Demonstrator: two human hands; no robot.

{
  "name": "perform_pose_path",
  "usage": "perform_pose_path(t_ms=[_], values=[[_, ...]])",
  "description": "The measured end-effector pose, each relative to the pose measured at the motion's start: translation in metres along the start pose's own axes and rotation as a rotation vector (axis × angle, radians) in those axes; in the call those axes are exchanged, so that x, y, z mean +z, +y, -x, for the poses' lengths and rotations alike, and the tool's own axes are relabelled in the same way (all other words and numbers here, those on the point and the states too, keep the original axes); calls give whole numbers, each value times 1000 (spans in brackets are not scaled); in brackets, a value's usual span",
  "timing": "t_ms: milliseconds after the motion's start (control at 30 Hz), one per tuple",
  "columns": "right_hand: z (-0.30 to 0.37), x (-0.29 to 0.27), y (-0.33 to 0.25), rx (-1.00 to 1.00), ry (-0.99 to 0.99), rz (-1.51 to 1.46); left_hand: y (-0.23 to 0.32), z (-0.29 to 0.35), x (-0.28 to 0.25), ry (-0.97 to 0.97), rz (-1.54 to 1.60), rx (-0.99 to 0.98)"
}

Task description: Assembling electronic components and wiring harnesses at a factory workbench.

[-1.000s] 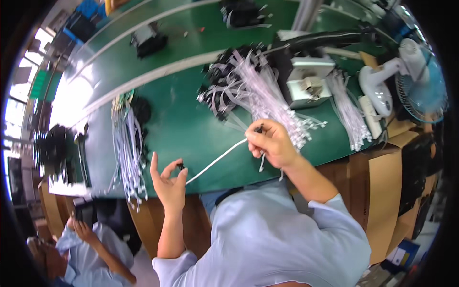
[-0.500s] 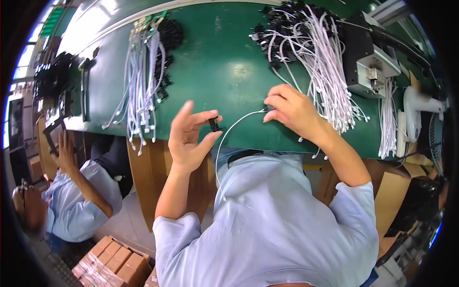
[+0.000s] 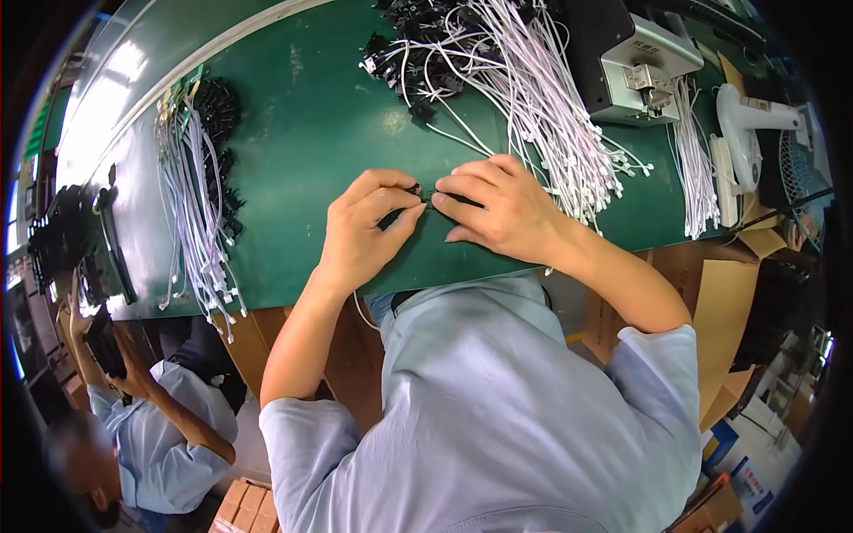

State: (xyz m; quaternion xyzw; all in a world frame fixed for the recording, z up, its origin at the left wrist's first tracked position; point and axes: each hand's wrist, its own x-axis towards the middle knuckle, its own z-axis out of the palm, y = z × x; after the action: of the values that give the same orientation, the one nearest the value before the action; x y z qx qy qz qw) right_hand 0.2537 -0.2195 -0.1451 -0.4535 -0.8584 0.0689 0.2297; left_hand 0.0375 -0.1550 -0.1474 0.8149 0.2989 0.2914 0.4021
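Note:
My left hand (image 3: 369, 226) and my right hand (image 3: 502, 213) meet over the front of the green table, fingertips almost touching. Between the left thumb and fingers is a small black plastic part (image 3: 415, 189), mostly covered. The right fingers are closed on the black end of a white cable, which they largely hide. A loop of the white cable (image 3: 362, 313) shows below my left wrist, at the table's edge. How the two black pieces sit against each other cannot be made out.
Ahead on the right lies a large bundle of white cables (image 3: 555, 115) with black ends. Another cable bundle (image 3: 191, 195) hangs over the edge at left. A grey machine (image 3: 622, 67) and a white fan (image 3: 742, 133) stand right. A co-worker (image 3: 169, 435) handles a black part at left.
My hands have come together from apart, the left hand moving right and the right hand leftward. The view has shifted, and the cable's loop has dropped below my left hand.

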Motion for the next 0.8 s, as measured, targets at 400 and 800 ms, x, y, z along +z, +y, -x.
perform_pose_path(t_ms=[400, 800], values=[[8, 0, 2, 26, -16, -64, -6, 2, 2, 56, 334, -90], [11, 3, 3, 31, 2, -84, -3, -5, 6, 19, -38, -18]])
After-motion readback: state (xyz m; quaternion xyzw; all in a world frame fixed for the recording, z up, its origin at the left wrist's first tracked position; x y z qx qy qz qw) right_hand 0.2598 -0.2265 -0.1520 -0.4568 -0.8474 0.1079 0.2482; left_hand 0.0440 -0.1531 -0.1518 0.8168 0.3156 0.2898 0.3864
